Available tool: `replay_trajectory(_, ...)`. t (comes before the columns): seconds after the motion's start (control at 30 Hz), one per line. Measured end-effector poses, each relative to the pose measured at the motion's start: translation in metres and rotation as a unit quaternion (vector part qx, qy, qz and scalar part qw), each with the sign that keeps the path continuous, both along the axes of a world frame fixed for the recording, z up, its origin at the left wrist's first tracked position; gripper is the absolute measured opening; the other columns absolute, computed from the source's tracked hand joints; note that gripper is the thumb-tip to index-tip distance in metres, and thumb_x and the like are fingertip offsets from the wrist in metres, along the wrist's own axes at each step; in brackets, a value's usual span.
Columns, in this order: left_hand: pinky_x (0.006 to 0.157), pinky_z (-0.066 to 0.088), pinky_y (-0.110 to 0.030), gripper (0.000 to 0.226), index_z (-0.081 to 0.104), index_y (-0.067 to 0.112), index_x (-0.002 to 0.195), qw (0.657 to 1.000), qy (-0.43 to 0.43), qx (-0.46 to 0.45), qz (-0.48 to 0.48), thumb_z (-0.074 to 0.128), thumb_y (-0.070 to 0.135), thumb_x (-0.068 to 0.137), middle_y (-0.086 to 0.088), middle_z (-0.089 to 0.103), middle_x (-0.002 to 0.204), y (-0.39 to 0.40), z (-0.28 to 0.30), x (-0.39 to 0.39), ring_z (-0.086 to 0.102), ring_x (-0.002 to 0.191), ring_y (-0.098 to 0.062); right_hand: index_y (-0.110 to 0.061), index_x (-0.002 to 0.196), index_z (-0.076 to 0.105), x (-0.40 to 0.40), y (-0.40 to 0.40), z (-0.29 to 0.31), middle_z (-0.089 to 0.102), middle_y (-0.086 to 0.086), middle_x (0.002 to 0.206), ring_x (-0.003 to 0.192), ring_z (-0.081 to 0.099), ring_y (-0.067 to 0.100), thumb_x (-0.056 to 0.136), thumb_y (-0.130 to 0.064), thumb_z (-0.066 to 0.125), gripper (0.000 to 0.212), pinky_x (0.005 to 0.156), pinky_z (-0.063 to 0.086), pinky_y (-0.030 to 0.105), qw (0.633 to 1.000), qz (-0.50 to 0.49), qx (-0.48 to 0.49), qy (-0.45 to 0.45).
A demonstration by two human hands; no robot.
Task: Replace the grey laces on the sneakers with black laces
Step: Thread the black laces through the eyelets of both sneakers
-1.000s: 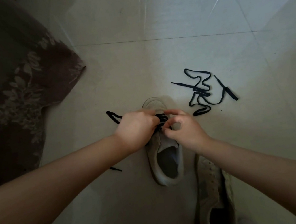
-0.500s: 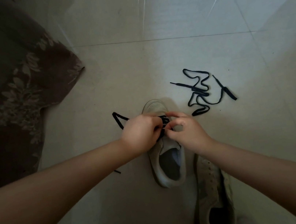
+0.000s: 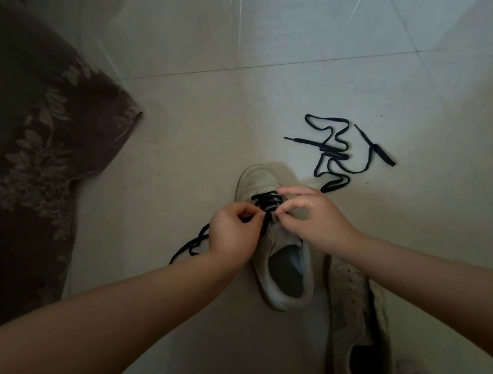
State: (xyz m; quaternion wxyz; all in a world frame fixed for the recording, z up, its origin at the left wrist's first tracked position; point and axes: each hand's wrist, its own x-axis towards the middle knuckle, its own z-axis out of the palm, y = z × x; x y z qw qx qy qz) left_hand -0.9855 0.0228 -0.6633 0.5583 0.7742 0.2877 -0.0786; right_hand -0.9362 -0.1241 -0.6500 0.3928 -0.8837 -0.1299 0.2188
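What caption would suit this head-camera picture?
Both hands, left and right, thread a black lace through a pale sneaker; a spare black lace lies nearby.

Left hand fingers pinched, right hand fingers curled, forearms converging

A single head-worn wide-angle camera looked steeply down and forward at a tiled floor, with both forearms entering from the near edge. It sat close above the sneaker at centre frame, and straight floor joints bowed towards the far edge. No second view was supplied.
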Motion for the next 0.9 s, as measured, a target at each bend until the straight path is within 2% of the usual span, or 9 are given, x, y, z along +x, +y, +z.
replay_trajectory(0.07, 0.065, 0.047, -0.015, 0.008, 0.068, 0.014, 0.080, 0.996, 0.023, -0.073, 0.043, 0.067, 0.009, 0.085, -0.001, 0.066, 0.077, -0.002, -0.001, 0.003, 0.057, 0.066, -0.004, -0.019, 0.084, 0.076, 0.003, -0.002, -0.001, 0.059, -0.004, 0.123, 0.117, 0.047, 0.007, 0.082, -0.010, 0.068, 0.012, 0.098, 0.027, 0.011, 1.000, 0.010, -0.002, -0.016)
replay_trajectory(0.13, 0.062, 0.046, -0.010, 0.005, 0.070, 0.008, 0.088, 0.989, 0.034, -0.128, 0.069, 0.065, 0.006, 0.086, 0.001, 0.064, 0.076, -0.003, -0.002, 0.006, 0.055, 0.066, -0.001, -0.019, 0.083, 0.076, 0.004, -0.004, 0.000, 0.060, -0.004, 0.118, 0.111, 0.050, 0.005, 0.080, -0.008, 0.070, 0.013, 0.095, 0.029, 0.006, 1.000, 0.006, 0.001, -0.020)
replay_trajectory(0.27, 0.055, 0.043, -0.007, 0.015, 0.070, 0.002, 0.100, 0.978, 0.075, -0.179, 0.074, 0.065, 0.008, 0.087, 0.000, 0.063, 0.077, -0.002, -0.002, 0.008, 0.056, 0.067, -0.005, -0.019, 0.082, 0.073, 0.006, -0.001, 0.001, 0.060, -0.008, 0.110, 0.103, 0.051, 0.000, 0.077, -0.009, 0.074, 0.011, 0.094, 0.034, 0.007, 1.000, -0.019, -0.001, -0.008)
replay_trajectory(0.37, 0.039, 0.036, -0.008, 0.020, 0.066, 0.004, 0.108, 0.953, 0.147, -0.250, 0.088, 0.059, 0.011, 0.092, 0.001, 0.059, 0.073, -0.001, 0.004, 0.011, 0.051, 0.054, -0.002, -0.019, 0.081, 0.074, 0.008, 0.000, 0.001, 0.060, -0.006, 0.111, 0.104, 0.050, 0.001, 0.078, -0.011, 0.074, 0.009, 0.088, 0.025, -0.004, 1.000, -0.005, -0.017, -0.020)
replay_trajectory(0.43, 0.033, 0.030, -0.009, 0.023, 0.063, 0.005, 0.114, 0.939, 0.180, -0.280, 0.083, 0.053, 0.012, 0.095, 0.003, 0.054, 0.069, 0.000, 0.008, 0.014, 0.048, 0.042, 0.002, -0.019, 0.085, 0.075, 0.005, 0.000, 0.000, 0.060, -0.005, 0.115, 0.108, 0.049, 0.003, 0.080, -0.015, 0.073, 0.007, 0.090, 0.024, -0.003, 0.999, 0.006, -0.029, -0.046)
replay_trajectory(0.53, 0.033, 0.027, -0.011, 0.026, 0.061, 0.007, 0.119, 0.931, 0.200, -0.298, 0.061, 0.047, 0.013, 0.098, 0.005, 0.049, 0.065, -0.001, 0.010, 0.016, 0.042, 0.046, -0.001, -0.017, 0.087, 0.073, -0.003, 0.000, -0.004, 0.060, -0.003, 0.117, 0.114, 0.049, 0.010, 0.083, -0.018, 0.070, 0.005, 0.097, 0.029, 0.013, 0.995, 0.001, -0.046, -0.085)
replay_trajectory(0.67, 0.037, 0.032, -0.011, 0.027, 0.061, 0.005, 0.120, 0.931, 0.200, -0.296, 0.071, 0.050, 0.013, 0.097, 0.004, 0.053, 0.071, -0.002, 0.007, 0.017, 0.042, 0.058, -0.005, -0.014, 0.084, 0.072, -0.006, 0.001, -0.005, 0.061, 0.001, 0.119, 0.117, 0.048, 0.014, 0.084, -0.015, 0.069, 0.004, 0.094, 0.021, 0.000, 0.994, -0.018, -0.036, -0.102)
replay_trajectory(0.8, 0.038, 0.037, -0.008, 0.027, 0.060, 0.003, 0.120, 0.926, 0.191, -0.316, 0.074, 0.048, 0.012, 0.097, 0.002, 0.057, 0.076, -0.003, 0.008, 0.015, 0.048, 0.062, -0.006, -0.010, 0.089, 0.075, -0.006, 0.005, -0.005, 0.061, -0.001, 0.126, 0.121, 0.048, 0.012, 0.085, -0.012, 0.068, 0.008, 0.098, 0.023, 0.010, 0.995, -0.033, -0.038, -0.084)
replay_trajectory(0.9, 0.045, 0.042, -0.010, 0.026, 0.060, 0.004, 0.119, 0.926, 0.186, -0.320, 0.069, 0.049, 0.013, 0.097, 0.000, 0.059, 0.078, -0.002, 0.005, 0.013, 0.051, 0.065, -0.007, -0.009, 0.091, 0.075, -0.007, 0.009, -0.002, 0.059, -0.001, 0.129, 0.118, 0.044, 0.002, 0.085, -0.010, 0.067, 0.010, 0.096, 0.022, 0.003, 0.997, -0.055, -0.028, -0.053)
